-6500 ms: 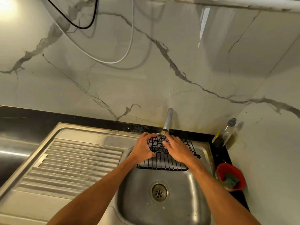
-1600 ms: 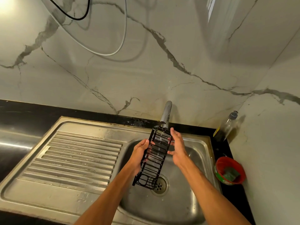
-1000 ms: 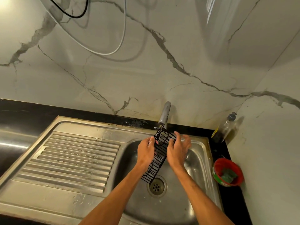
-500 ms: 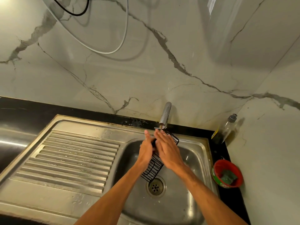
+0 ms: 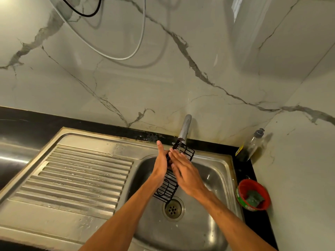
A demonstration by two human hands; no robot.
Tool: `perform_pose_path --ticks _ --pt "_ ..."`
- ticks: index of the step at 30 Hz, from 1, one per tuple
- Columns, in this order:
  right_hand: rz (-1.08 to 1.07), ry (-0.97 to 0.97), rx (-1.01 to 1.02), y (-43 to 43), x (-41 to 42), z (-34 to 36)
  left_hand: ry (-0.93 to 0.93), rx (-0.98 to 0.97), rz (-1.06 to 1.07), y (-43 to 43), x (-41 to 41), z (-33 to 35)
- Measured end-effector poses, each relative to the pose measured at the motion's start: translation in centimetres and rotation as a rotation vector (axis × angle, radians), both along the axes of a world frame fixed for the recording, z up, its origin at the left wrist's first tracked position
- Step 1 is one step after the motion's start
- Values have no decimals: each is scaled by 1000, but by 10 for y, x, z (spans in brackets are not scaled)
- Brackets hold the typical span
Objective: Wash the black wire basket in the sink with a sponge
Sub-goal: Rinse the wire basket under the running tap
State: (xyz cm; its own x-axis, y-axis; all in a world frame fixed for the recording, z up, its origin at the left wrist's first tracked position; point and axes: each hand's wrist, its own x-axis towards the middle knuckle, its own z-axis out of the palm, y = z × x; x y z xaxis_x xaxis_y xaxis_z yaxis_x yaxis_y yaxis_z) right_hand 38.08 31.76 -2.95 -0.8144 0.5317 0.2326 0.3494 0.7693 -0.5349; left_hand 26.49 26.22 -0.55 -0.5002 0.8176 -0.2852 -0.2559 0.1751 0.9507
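The black wire basket (image 5: 165,189) is held on end above the bowl of the steel sink (image 5: 215,180). It leans so that its upper end sits right under the spout of the faucet (image 5: 185,126), at twelve o'clock from the drain (image 5: 173,208), while its lower end hangs just above the drain without clearly touching the sink floor. The left hand (image 5: 161,163) lies against the basket's nine o'clock side, its fingers (image 5: 159,147) straight, pressed together and pointing toward the wall; where its thumb sits cannot be told. The right hand (image 5: 186,173) lies flat across the basket's three o'clock face, its fingers (image 5: 175,156) straight and close together, with their tips near the upper end of the basket. Neither hand curls round the wires in any way that shows. At nine o'clock from the bowl runs the ribbed draining board (image 5: 78,176). At three o'clock from the drain, on the black table (image 5: 21,122), stands a red bowl (image 5: 243,185) holding a green sponge (image 5: 252,198), well apart from both hands. At about one o'clock from that bowl, a clear bottle (image 5: 251,146) with a grey cap stands in the corner against the veined marble wall (image 5: 199,51). High on that wall, a white cable (image 5: 143,29) and a black cable (image 5: 87,15) hang in loops.
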Motion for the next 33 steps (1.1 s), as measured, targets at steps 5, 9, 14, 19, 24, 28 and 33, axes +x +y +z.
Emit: perform_pose_path --ticks 5,9,14,19,24,28,33 --pt "-183 28 -179 20 -15 12 20 -32 4 2 0 -2" --pt "19 5 -15 6 -20 11 -11 -12 -8 3 -4 2" --pt "-220 -19 -147 34 -25 11 175 -45 29 0 -2 -5" --pt "-235 54 -340 54 -20 3 230 -17 76 -17 -11 -16" --pt "-245 163 -516 51 -12 13 280 -12 162 -26 -16 -25" --pt "-270 198 -670 53 -9 9 186 33 174 -33 -19 -28" --pt "-310 213 -669 51 -12 13 240 -54 65 -38 -25 -24"
